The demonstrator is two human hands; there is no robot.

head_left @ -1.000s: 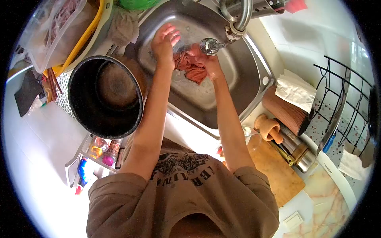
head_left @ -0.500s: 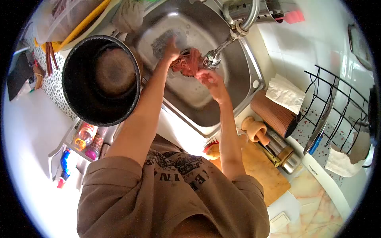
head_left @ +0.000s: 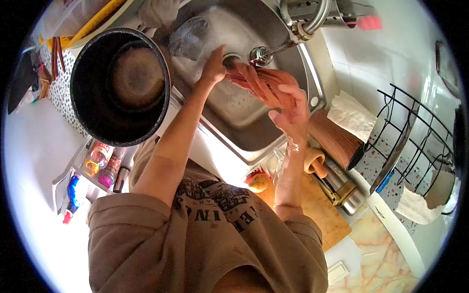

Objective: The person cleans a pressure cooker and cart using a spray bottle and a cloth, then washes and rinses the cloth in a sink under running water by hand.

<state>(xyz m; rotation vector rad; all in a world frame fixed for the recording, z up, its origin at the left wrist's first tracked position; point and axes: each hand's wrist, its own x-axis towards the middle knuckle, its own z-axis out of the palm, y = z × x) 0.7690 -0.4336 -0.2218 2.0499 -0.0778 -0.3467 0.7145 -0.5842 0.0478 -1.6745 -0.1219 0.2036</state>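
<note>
A wet, reddish cloth (head_left: 268, 87) is stretched in a folded bundle above the steel sink (head_left: 239, 134). My left hand (head_left: 214, 67) grips its left end near the drain (head_left: 230, 59), one finger pointing up. Around the right end, my right hand (head_left: 293, 111) curls its fingers and thumb; white suds show on that wrist. The faucet head (head_left: 260, 56) hangs just above the cloth, between my hands. A see-through, crumpled sheet or net (head_left: 189, 38) lies in the sink's far left; I cannot tell which.
A big black pot (head_left: 119, 88) stands left of the sink, beside my left forearm. On the right are a brown ribbed cylinder (head_left: 334, 139), a wooden mortar (head_left: 313, 160), a steel flask (head_left: 349, 193), a cutting board (head_left: 325, 207) and a black wire rack (head_left: 415, 132).
My right hand has moved right and toward me, drawing the bundled cloth out longer. The sheet or net in the sink has spread and looks paler. The view has shifted slightly.
</note>
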